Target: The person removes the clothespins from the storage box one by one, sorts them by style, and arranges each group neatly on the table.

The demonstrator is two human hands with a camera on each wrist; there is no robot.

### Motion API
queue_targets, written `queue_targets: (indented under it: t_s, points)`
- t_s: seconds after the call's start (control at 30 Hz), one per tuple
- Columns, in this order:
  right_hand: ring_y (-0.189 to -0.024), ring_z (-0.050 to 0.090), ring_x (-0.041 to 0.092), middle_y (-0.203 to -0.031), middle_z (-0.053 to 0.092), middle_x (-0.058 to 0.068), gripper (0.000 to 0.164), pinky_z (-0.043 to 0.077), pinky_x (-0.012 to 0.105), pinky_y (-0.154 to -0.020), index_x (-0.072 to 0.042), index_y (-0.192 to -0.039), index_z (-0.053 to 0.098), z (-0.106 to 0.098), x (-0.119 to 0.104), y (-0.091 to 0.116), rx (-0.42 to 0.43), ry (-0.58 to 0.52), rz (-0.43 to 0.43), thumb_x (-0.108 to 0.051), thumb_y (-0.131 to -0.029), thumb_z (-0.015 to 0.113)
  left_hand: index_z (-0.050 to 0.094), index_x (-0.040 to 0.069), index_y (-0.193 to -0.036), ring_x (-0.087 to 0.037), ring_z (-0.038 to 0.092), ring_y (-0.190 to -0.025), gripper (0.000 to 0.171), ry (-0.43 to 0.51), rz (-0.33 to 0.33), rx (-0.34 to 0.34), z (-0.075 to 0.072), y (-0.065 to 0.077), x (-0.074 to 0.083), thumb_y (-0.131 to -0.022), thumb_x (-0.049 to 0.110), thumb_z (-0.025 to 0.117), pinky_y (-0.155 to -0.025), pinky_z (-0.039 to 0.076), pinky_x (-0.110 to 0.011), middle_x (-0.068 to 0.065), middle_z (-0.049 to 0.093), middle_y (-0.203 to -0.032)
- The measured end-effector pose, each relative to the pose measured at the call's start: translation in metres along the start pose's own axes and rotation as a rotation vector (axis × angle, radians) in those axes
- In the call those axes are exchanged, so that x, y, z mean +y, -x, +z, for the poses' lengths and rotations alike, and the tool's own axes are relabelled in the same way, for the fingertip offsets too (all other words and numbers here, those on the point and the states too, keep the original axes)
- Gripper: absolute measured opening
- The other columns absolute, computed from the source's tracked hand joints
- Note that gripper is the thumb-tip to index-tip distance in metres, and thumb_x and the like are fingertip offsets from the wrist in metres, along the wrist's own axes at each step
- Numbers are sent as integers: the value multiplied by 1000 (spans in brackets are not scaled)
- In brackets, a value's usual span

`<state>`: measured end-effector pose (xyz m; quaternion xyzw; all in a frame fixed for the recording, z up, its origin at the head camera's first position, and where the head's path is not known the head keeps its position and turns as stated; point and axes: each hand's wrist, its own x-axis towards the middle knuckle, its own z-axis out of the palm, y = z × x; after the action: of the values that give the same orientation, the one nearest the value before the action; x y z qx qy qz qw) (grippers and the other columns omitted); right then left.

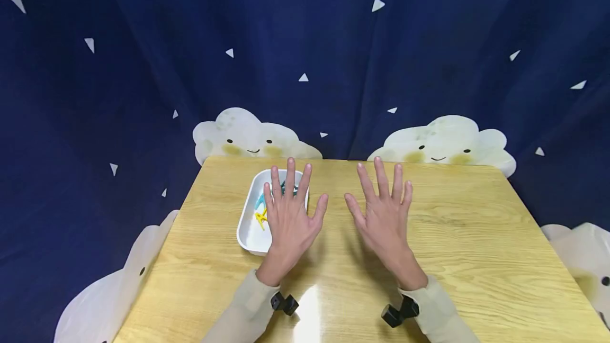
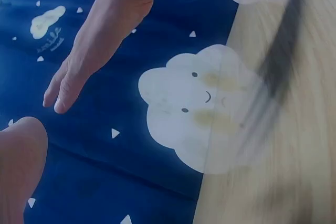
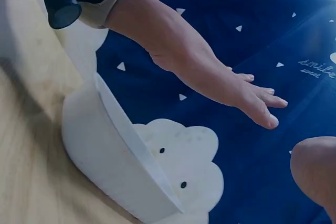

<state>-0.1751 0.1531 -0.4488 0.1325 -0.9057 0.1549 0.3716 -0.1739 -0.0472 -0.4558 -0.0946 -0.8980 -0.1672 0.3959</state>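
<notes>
My left hand [image 1: 290,221] hovers palm down with its fingers spread, overlapping the right part of a white tray [image 1: 244,229] in the head view. Inside the tray lie a yellow A-shaped plastic piece [image 1: 260,219], a light blue piece [image 1: 259,202] and some dark green ones; the hand hides part of them. To the right, my right hand [image 1: 386,224] is also raised over the wooden table, fingers straight and apart. Neither hand holds anything. The right wrist view shows the left hand [image 3: 231,85] above the level of the tray's wall [image 3: 105,145].
The wooden table [image 1: 476,242] reaches back to a dark blue curtain [image 1: 333,41] printed with clouds and white triangles. Small black cameras [image 1: 286,303] sit on both wrists, over beige sleeves [image 1: 243,311]. A bright reflection lies on the table's near part.
</notes>
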Motion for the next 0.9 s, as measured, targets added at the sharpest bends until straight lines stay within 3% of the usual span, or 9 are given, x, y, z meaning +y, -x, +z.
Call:
queue_targets:
  t_s: [0.27, 0.47, 0.7, 0.9]
  points:
    - [-159, 8, 44, -175, 16, 4, 69, 17, 73, -118, -29, -163, 36, 26, -20, 12, -176, -3, -58, -67, -107, 24, 21, 33, -168, -37, -1, -162, 74, 14, -80, -184, 1, 10, -9, -103, 64, 36, -126, 9, -63, 3, 1, -177]
    - [-159, 8, 43, -175, 17, 4, 68, 19, 71, -119, -30, -163, 38, 52, -30, 20, -284, -13, -92, -65, -108, 19, 23, 32, -168, -36, -9, -161, 78, 80, -134, -276, 4, 21, -27, -101, 64, 45, -125, 8, -68, 3, -4, -177]
    - [-161, 1, 38, -175, 14, 4, 64, 13, 68, -124, -31, -165, 34, 73, -40, 23, -414, -49, -91, -57, -107, 42, 18, 33, -169, -38, -4, -161, 82, 116, -158, -325, -3, 37, -73, -99, 63, 51, -126, 8, -67, 2, -1, -177]
    - [-161, 2, 38, -176, 13, 4, 66, 12, 64, -126, -28, -165, 33, 82, -46, 23, -460, -59, -96, -58, -107, 43, 13, 33, -169, -31, -5, -162, 88, 170, -79, -415, -15, 51, -129, -98, 61, 58, -128, 9, -63, 6, 0, -176]
